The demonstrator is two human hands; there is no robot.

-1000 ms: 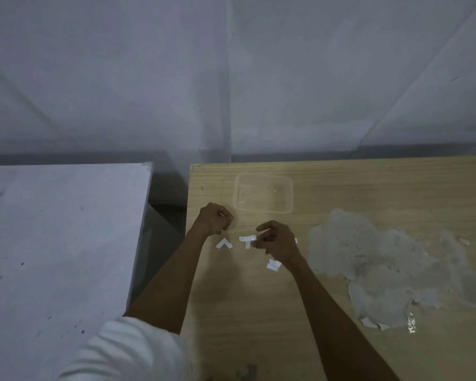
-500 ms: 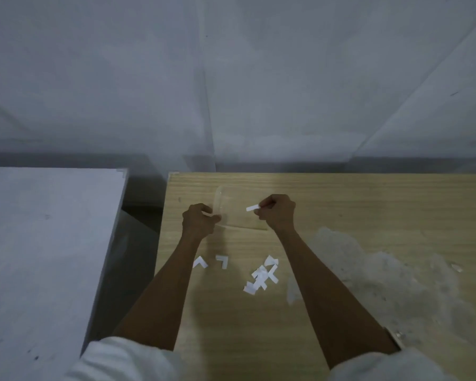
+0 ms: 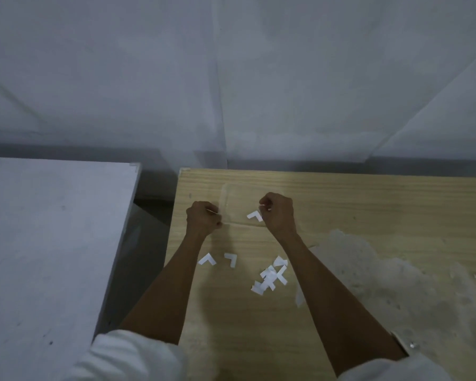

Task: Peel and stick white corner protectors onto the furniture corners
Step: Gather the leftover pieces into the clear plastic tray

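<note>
My right hand (image 3: 279,213) is curled and pinches a white L-shaped corner protector (image 3: 254,215) just above the wooden table (image 3: 341,193). My left hand (image 3: 202,220) is curled too, pinching a thin pale strip (image 3: 213,211) seen edge-on. Both hands hover near the table's far left corner (image 3: 184,171). Two loose L-shaped protectors (image 3: 208,259) (image 3: 231,259) lie between my forearms. A pile of white pieces (image 3: 271,274) lies beside my right forearm.
A clear plastic container (image 3: 232,199) sits faintly visible between my hands. A worn grey patch (image 3: 382,276) covers the table's right part. A white table (image 3: 52,229) stands to the left across a narrow gap. A pale wall rises behind.
My right hand rose from the pile with a white protector and moved further away over the container. The left hand stayed curled beside it. The view shifted.
</note>
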